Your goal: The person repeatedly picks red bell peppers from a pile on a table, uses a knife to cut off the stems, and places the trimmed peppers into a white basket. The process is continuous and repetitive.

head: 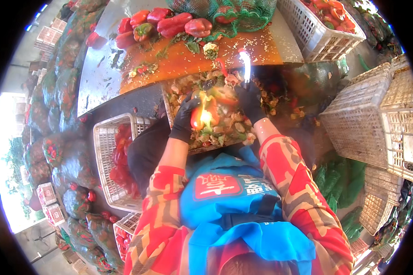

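Note:
Both my hands wear black gloves. My left hand (187, 115) holds an opened red bell pepper (204, 115), its pale inside lit up, over a crate of pepper cores and scraps (227, 127). In my right hand (249, 98) is a knife (246, 65), its shiny blade pointing up, away from me. Another reddish pepper piece (223, 95), blurred, lies between the hands; what supports it I cannot tell. Beyond them, whole red peppers (173, 24) rest on a metal table (101, 74) with an orange board (179, 67) strewn with seeds and leaves.
A white plastic crate (101, 165) with red pepper pieces stands at my left, another (316, 37) at the table's back right. Green net sacks lie at the table's back (247, 13) and right (344, 182). Stacked white crates (358, 113) stand right; filled net sacks (69, 165) line the left.

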Demonstrator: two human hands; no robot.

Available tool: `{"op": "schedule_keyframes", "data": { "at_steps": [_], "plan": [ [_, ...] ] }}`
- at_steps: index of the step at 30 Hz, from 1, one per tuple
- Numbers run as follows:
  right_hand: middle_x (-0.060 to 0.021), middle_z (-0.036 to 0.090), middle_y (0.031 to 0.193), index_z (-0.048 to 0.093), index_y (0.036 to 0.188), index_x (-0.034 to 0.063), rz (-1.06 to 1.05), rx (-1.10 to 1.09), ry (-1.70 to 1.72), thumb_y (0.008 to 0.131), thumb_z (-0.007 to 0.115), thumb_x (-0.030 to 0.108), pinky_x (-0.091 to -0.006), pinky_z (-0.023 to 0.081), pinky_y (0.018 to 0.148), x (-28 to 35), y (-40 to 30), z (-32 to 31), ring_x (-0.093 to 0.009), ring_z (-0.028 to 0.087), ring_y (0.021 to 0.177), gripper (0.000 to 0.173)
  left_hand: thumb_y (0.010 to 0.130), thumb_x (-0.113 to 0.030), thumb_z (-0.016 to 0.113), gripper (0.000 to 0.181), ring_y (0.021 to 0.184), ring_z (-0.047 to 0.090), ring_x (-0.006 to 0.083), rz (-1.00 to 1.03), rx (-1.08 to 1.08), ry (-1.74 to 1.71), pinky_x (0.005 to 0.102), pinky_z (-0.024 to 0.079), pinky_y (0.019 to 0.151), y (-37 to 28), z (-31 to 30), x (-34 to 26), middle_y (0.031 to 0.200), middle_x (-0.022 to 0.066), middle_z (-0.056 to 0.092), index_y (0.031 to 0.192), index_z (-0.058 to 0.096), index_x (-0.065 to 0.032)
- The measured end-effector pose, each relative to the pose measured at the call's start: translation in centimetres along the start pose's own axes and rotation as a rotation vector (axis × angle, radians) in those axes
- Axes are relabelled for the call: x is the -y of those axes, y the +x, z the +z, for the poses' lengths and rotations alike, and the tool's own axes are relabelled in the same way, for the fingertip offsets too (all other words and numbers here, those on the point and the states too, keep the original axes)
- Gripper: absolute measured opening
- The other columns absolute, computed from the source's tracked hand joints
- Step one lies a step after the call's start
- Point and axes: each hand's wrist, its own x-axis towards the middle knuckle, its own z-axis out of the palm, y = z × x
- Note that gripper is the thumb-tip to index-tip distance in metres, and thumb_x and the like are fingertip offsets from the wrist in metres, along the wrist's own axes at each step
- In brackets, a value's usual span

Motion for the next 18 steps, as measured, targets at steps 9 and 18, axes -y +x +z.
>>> {"op": "schedule_keyframes", "data": {
  "at_steps": [9,18],
  "plan": [
    [-0.0091,0.056,0.074,0.058,0.092,0.0061,0.001,0.420,0.118,0.078,0.076,0.024,-0.0367,0.046,0.062,14.1,-4.0,1.8,-0.022,0.055,0.066,0.029,0.085,-0.037,0.065,0.046,0.112,0.059,0.0309,-0.011,-0.041,-0.380,0.0470,0.047,0.098,3.3,-6.2,-0.7,0.122,0.0147,0.062,0.118,0.061,-0.0055],
    [-0.0139,0.061,0.083,0.061,0.096,0.0023,0.086,0.852,0.001,0.067,0.084,0.026,-0.0382,0.047,0.069,14.3,-3.7,-0.1,-0.024,0.061,0.078,0.044,0.098,-0.037,0.048,0.047,0.119,0.053,0.0320,0.222,0.168,1.454,0.0453,0.039,0.105,2.4,-5.9,0.0,0.128,0.0127,0.058,0.133,0.050,-0.0050]
  ]
}}
